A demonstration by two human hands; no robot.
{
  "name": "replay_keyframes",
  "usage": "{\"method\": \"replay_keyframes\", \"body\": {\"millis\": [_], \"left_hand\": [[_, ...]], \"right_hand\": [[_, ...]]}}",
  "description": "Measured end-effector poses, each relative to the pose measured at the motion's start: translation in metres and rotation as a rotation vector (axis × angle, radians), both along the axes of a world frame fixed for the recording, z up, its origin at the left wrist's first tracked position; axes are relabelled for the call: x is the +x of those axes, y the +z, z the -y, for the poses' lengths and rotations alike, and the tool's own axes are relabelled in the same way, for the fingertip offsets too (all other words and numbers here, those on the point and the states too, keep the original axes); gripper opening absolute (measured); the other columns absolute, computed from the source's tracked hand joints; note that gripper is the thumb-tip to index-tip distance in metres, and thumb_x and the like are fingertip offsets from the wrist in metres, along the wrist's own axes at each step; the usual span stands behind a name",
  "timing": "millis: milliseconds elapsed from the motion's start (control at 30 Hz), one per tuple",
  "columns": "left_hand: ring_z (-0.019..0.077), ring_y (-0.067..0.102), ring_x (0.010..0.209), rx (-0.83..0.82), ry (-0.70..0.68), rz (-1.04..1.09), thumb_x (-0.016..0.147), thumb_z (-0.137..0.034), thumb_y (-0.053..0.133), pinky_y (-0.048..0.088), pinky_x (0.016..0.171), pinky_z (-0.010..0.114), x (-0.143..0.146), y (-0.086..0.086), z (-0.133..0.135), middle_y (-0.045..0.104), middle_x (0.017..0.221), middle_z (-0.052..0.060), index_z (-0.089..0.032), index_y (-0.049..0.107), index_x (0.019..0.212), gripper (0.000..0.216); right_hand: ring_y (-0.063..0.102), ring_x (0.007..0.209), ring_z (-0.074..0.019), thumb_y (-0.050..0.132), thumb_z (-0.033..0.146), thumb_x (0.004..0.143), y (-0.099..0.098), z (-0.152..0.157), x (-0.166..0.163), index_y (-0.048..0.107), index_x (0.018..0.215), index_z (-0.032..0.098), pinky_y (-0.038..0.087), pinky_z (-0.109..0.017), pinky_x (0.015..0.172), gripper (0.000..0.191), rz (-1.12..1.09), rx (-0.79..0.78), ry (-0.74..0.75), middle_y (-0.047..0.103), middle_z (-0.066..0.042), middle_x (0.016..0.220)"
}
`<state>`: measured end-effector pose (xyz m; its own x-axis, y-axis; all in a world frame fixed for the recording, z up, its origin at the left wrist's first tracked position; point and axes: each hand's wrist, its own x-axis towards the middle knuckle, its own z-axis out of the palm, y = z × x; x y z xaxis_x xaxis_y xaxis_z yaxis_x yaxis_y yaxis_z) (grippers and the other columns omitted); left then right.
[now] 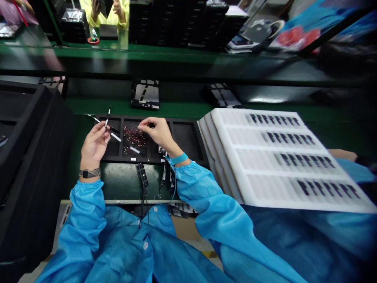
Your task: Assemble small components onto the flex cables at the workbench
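Observation:
My left hand [94,146] is raised over the left end of a black compartment tray [188,138], its fingers pinching several thin black-and-white strips [116,137] that fan out. My right hand [160,133] hovers at a compartment holding a scatter of tiny red and white parts [132,136]. Its thumb and forefinger are pressed together; what lies between them is too small to tell. Below that scatter lies a small whitish stick [134,150]. A black strip with small pieces on it [143,175] hangs at the tray's front edge. A blue band circles my right wrist.
A stack of white foam trays [226,129] with rows of black parts stands at the right. Large black trays [35,157] are piled at the left. Flat black-and-silver panels [145,94] lie behind. Across the bench a person in yellow [122,19] handles something.

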<state>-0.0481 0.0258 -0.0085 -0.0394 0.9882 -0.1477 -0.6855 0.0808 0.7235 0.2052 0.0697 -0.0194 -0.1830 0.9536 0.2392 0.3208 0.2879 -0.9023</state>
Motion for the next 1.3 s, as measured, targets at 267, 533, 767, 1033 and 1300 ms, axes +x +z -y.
{"method": "replay_keyframes", "body": {"millis": [267,533,767,1033,1300], "left_hand": [[0.0086,0.072,0.077,-0.119,0.1,0.031,0.093,0.004,0.061,0.058,0.071,0.015,0.003,0.006,0.001,0.072,0.081,0.002,-0.016,0.079,0.094,0.027],[0.0087,0.066,0.065,-0.041,0.092,0.015,0.086,-0.005,0.079,0.051,0.055,0.017,0.004,-0.001,-0.001,0.075,0.082,0.001,-0.019,0.072,0.085,0.016],[0.0114,0.071,0.071,0.02,0.081,-0.156,0.074,-0.014,0.092,0.056,0.061,0.019,0.033,-0.01,0.005,0.077,0.082,0.001,-0.019,0.071,0.088,0.025],[0.0081,0.063,0.056,0.021,0.05,-0.339,0.065,-0.019,0.096,0.05,0.058,0.02,0.068,-0.02,0.015,0.077,0.075,0.003,-0.014,0.075,0.086,0.03],[0.01,0.063,0.055,0.016,0.034,-0.397,0.06,-0.025,0.098,0.05,0.056,0.023,0.07,-0.015,0.019,0.076,0.073,0.003,-0.015,0.075,0.081,0.033]], "right_hand": [[0.071,0.084,-0.0218,0.077,0.034,0.089,0.002,0.015,0.006,0.082,0.091,0.018,0.054,-0.035,0.082,0.017,-0.03,0.018,0.043,0.081,-0.006,0.089],[0.069,0.081,-0.0205,0.071,0.047,0.096,0.007,0.013,0.03,0.073,0.085,0.019,0.054,-0.036,0.082,0.03,-0.095,0.101,-0.198,0.077,-0.005,0.08],[0.062,0.062,-0.0153,0.069,0.056,0.097,0.003,0.035,0.022,0.07,0.092,0.02,0.044,-0.027,0.054,0.036,-0.173,-0.076,-0.074,0.081,-0.008,0.084],[0.07,0.064,-0.0164,0.074,0.054,0.093,0.002,0.06,-0.005,0.071,0.093,0.019,0.052,-0.028,0.059,0.035,-0.134,-0.206,0.139,0.085,-0.01,0.092],[0.081,0.087,-0.0248,0.074,0.043,0.094,0.002,0.062,-0.004,0.074,0.088,0.019,0.061,-0.038,0.088,0.025,-0.103,-0.134,0.162,0.085,-0.009,0.089]]}}
